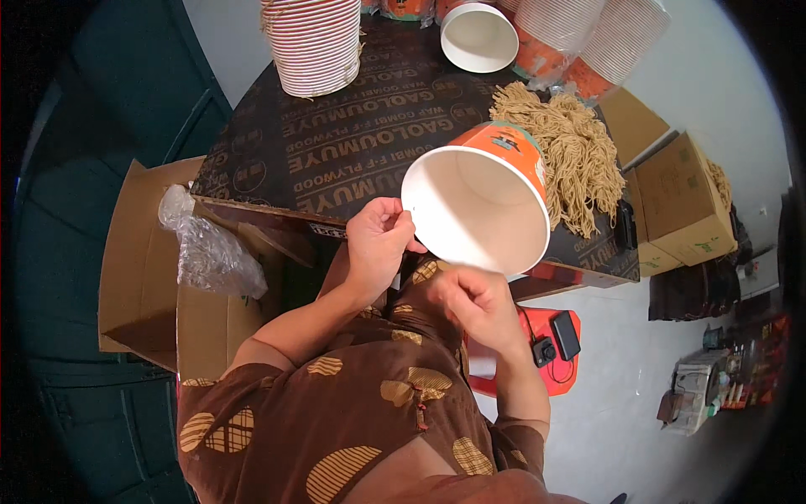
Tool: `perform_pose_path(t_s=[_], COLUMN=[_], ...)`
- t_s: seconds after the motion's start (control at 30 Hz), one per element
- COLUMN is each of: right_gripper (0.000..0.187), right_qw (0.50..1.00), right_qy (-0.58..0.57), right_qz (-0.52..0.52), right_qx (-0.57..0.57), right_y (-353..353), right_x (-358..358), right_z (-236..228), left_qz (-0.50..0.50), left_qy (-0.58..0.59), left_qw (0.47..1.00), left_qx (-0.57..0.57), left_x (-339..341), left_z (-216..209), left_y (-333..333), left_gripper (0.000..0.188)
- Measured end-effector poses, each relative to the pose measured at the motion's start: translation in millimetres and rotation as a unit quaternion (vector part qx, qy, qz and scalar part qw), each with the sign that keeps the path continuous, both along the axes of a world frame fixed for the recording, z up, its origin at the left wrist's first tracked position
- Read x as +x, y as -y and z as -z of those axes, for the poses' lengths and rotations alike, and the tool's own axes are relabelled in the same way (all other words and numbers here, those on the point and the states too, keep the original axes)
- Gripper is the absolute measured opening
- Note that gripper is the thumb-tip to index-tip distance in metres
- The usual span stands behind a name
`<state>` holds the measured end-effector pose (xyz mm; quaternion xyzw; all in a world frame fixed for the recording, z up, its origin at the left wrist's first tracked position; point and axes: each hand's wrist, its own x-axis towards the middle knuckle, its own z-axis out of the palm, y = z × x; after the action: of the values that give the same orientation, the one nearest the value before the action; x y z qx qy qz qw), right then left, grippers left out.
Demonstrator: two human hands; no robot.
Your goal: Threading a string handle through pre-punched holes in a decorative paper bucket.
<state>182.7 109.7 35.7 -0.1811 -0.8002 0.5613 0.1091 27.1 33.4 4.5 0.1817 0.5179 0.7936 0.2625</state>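
Observation:
A large paper bucket point(483, 202), orange outside and white inside, lies tilted at the table's front edge with its mouth toward me. My left hand point(379, 239) is closed in a pinch at the left side of its rim, beside a small dark spot in the wall. Just below the lower rim, my right hand point(478, 307) is closed with curled fingers. Its fingertips are partly blurred, and anything held in them is hidden. A heap of tan cords point(562, 151) lies right of the bucket, partly behind it.
On the dark printed plywood table point(361, 126) stand a tall bucket stack point(312, 46), another single bucket point(478, 38) and wrapped stacks point(558, 38). An open carton point(138, 260) with clear plastic point(214, 248) is at left. A red stool point(564, 382) holds small black devices; cartons point(676, 197) sit at right.

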Motion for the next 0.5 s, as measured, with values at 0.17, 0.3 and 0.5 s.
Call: perform_pose_path(t_s=[0.17, 0.3, 0.5], right_gripper=[0.019, 0.021, 0.02], right_qw=[0.944, 0.944, 0.94], right_qy=[-0.19, -0.192, -0.206], right_qz=[0.129, 0.115, 0.119], right_qx=[0.237, 0.244, 0.246], right_y=[-5, -17, -12], right_x=[-38, -50, -55], right_z=[9, 22, 18], left_qz=[0.006, 0.019, 0.031], left_qy=[-0.033, -0.008, -0.013], left_qw=[0.999, 1.0, 0.999], left_qx=[0.023, 0.017, 0.037], left_x=[6, 13, 15], left_z=[5, 2, 6], left_y=[5, 6, 7], left_gripper=[0.008, 0.008, 0.009])
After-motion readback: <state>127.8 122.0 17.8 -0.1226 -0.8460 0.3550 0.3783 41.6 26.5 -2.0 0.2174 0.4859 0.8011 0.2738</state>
